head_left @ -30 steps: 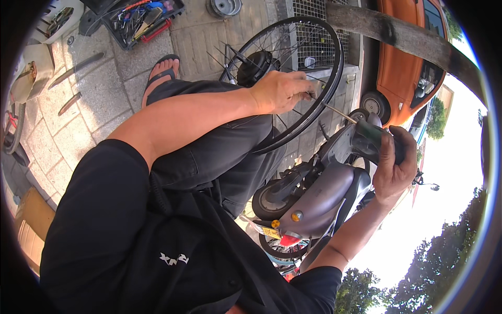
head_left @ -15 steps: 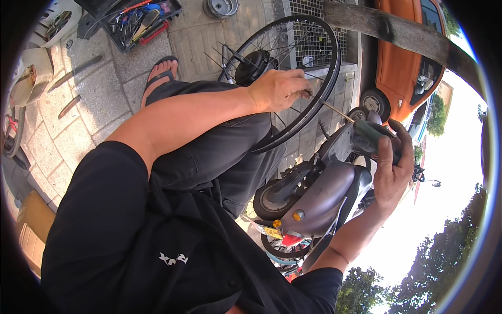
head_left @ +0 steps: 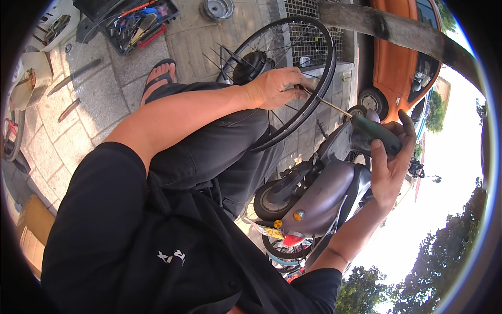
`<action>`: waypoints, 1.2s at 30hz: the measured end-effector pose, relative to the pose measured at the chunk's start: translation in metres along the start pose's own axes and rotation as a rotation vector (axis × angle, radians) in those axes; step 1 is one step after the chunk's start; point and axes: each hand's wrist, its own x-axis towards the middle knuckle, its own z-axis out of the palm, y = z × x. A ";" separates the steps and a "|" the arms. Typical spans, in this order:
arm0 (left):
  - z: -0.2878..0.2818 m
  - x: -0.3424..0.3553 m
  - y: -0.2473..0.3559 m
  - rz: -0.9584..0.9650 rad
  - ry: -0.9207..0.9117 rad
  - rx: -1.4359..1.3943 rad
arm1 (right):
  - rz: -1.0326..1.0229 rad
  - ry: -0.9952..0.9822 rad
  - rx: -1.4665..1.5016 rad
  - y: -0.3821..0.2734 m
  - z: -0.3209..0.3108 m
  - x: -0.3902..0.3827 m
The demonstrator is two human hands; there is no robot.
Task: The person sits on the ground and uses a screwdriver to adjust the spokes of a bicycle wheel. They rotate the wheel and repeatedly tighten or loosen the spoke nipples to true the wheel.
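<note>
A spoked wheel with a black rim (head_left: 328,63) and a dark hub (head_left: 246,68) stands tilted beside my bent leg (head_left: 219,146). My left hand (head_left: 280,86) is at the inner right side of the rim, fingertips pinched near the end of a thin metal shaft; what they grip is hidden. That shaft reaches across the rim to a screwdriver's dark green handle (head_left: 374,132). My right hand (head_left: 389,159) holds the handle between thumb and fingers, with the upper fingers raised around its far end.
An open toolbox (head_left: 136,26), metal drum (head_left: 214,8) and long metal bars (head_left: 73,76) lie on the paving. A grey scooter (head_left: 324,193) stands to my right, beyond it an orange car (head_left: 392,68). A wooden beam (head_left: 381,26) crosses above a grate; cardboard (head_left: 34,230) is at lower left.
The screwdriver handle has shifted slightly up and left, and my right hand's fingers have changed position around it. My left hand and the rim have moved slightly left.
</note>
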 end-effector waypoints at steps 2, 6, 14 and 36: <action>-0.001 0.001 -0.001 -0.009 -0.015 -0.045 | 0.179 -0.063 -0.027 -0.003 -0.007 0.000; 0.000 0.003 0.001 -0.078 -0.045 -0.048 | 0.203 -0.070 -0.125 0.008 -0.003 0.001; 0.008 0.007 -0.004 -0.009 -0.047 -0.025 | 0.198 -0.020 0.032 0.012 -0.001 -0.007; 0.002 0.005 0.013 -0.215 -0.113 -0.033 | 0.208 -0.032 -0.072 0.005 -0.002 -0.015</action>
